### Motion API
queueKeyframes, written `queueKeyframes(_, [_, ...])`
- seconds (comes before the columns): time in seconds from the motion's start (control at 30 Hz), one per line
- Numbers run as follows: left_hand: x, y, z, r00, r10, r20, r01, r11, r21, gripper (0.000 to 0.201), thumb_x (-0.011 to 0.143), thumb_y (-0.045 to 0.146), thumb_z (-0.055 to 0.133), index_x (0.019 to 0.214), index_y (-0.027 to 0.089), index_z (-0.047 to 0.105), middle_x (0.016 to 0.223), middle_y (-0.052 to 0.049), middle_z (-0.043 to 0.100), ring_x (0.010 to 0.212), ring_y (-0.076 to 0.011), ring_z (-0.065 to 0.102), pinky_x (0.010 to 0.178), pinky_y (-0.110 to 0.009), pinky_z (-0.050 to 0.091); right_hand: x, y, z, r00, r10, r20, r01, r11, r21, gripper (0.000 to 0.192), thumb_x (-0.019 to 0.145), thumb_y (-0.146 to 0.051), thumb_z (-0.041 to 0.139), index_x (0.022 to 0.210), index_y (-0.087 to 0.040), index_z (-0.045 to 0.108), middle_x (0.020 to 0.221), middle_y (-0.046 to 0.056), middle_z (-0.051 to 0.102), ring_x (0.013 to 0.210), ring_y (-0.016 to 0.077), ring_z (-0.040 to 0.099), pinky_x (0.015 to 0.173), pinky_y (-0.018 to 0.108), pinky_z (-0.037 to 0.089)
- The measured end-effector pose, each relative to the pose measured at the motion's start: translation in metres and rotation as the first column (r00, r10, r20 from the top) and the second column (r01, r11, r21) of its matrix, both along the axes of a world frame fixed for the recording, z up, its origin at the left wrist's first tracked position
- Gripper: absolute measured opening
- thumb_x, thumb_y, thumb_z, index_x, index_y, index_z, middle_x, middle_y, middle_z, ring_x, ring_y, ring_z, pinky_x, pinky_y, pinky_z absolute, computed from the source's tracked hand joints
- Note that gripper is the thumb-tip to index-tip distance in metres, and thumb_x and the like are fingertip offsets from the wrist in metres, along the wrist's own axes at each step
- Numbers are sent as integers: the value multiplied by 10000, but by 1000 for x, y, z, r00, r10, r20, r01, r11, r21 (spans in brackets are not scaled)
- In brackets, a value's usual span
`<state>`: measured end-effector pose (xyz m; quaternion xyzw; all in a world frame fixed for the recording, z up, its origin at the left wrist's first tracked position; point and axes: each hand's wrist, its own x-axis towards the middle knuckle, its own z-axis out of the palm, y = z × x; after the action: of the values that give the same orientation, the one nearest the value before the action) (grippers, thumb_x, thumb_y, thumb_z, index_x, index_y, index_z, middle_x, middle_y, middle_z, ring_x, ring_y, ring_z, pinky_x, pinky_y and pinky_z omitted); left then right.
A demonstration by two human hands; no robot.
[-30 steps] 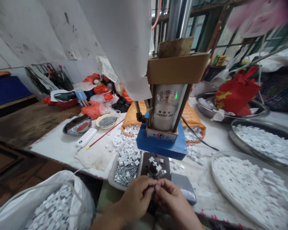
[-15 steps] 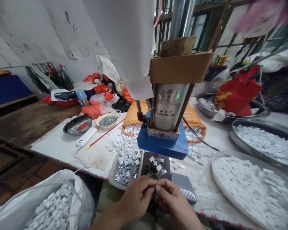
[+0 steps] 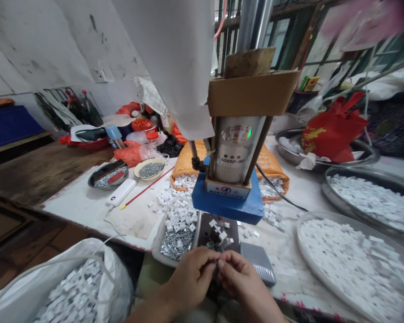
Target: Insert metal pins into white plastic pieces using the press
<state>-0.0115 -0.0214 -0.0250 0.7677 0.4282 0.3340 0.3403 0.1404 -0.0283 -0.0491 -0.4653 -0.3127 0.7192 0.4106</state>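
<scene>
My left hand [image 3: 195, 273] and my right hand [image 3: 237, 276] meet at the front of the table, thumbs and index fingers pinched together. Whatever is between the fingertips is small and mostly hidden; a dark bit shows there. Just beyond them lies the dark metal base [image 3: 205, 231] of a press, with several small white plastic pieces [image 3: 218, 229] on it. Above it hangs the blue block [image 3: 227, 199] under the press cylinder [image 3: 234, 152]. Left of the base, a clear plastic tub [image 3: 156, 253] holds nails [image 3: 177, 242] and white pieces.
A grey ribbed pedal-like box [image 3: 257, 262] sits right of the base. Farther right are a round tray [image 3: 311, 273] and a metal basin [image 3: 328, 190] of white pieces. A white sack [image 3: 112, 269] stands front left. Behind the press lies an orange bag [image 3: 180, 166].
Both hands stay in the same pinch at nearly the same spot. The view has shifted only very slightly.
</scene>
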Motion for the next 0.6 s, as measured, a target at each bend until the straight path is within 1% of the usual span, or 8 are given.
queueKeyframes(0.4, [0,-2,1,1000,-1,3,1,1000,-30,275,811,69,476,999,203,624,907,-30,682,831,-158,625,771,-261,469,-1,-1,2,1000,-5,-2,5,1000,3,426,594,-537,745,667,-179,527,462,-83,458,394,39,326,395,181,183])
queueKeyframes(0.6, [-1,-3,-2,1000,10,21,-10,1000,-16,276,807,71,476,1003,199,622,921,-39,683,843,-163,625,780,-264,471,-1,0,2,1000,2,3,-2,1000,9,440,582,-550,747,669,-177,529,459,-83,461,386,37,320,391,183,181])
